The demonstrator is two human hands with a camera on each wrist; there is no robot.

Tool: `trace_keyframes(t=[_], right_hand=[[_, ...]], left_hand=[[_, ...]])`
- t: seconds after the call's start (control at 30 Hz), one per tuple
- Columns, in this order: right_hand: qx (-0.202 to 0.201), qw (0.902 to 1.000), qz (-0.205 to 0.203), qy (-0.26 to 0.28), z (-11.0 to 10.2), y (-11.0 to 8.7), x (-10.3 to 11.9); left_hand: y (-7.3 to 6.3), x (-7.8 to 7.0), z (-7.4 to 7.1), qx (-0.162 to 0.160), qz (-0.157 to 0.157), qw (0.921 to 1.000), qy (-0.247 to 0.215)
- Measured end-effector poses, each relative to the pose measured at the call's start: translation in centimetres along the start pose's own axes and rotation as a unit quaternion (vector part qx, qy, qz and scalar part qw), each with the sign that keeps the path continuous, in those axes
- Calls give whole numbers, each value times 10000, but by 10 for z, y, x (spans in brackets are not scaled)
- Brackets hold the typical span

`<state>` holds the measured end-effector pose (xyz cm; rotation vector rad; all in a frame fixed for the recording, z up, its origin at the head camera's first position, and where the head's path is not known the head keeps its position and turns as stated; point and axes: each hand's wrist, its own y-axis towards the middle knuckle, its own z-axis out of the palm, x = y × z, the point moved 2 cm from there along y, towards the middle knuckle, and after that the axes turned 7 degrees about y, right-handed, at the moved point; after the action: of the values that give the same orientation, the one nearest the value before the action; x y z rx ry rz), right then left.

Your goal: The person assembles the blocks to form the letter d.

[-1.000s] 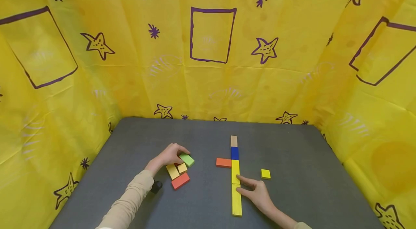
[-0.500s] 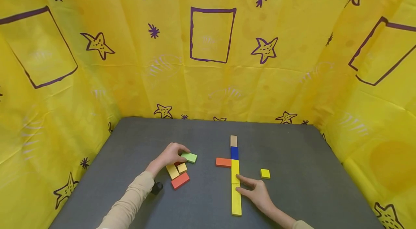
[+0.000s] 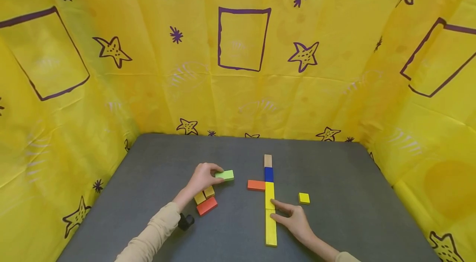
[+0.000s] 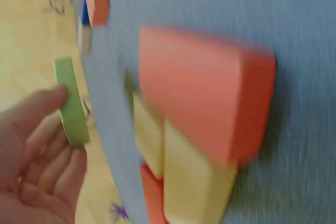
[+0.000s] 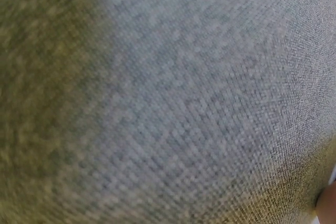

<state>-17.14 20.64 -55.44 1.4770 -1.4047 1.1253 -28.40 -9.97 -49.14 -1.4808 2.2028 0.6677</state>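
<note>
At the grey tabletop (image 3: 327, 171), the left grip (image 3: 204, 177) clamps a green block (image 3: 225, 175), best carried level; right grip (image 3: 296, 221), fingers (image 3: 283, 206) apart, should steady yellow blocks (image 3: 271, 231).

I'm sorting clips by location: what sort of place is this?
Probably a makeshift tabletop booth: yellow star-patterned fabric hangs round three sides of a dark grey surface, where coloured blocks lie.

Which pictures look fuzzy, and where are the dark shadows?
Head view: fairly crisp, the green block has clear edges. Left wrist view: the nearest red block is smeared, with a shadow along its right side. Right wrist view: the gray tabletop is soft toward the left, where a dark shadow lies.
</note>
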Motion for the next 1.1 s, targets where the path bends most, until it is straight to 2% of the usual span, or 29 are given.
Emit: trace_keyframes(t=[0.1,0.27,0.43,0.6,0.9,1.1], right_hand=[[-2,10000,26,-21,0,0,1],[25,9999,143,-18,-1,0,0],[-41,9999,115,59,0,-1,2],[-23,9999,118,24,0,0,-1],[-29,10000,9,-32,0,1,-2],[18,10000,83,-25,0,1,-2]], left_hand=[[-5,-13,5,-66,-156,9998,-72],[-11,-32,16,-352,-258,9990,-11],[-15,-41,28,-674,-396,9969,121],[-18,-46,39,-860,-463,9950,195],[-18,-49,50,-762,-686,9944,260],[-18,-48,56,-784,-676,9942,300]])
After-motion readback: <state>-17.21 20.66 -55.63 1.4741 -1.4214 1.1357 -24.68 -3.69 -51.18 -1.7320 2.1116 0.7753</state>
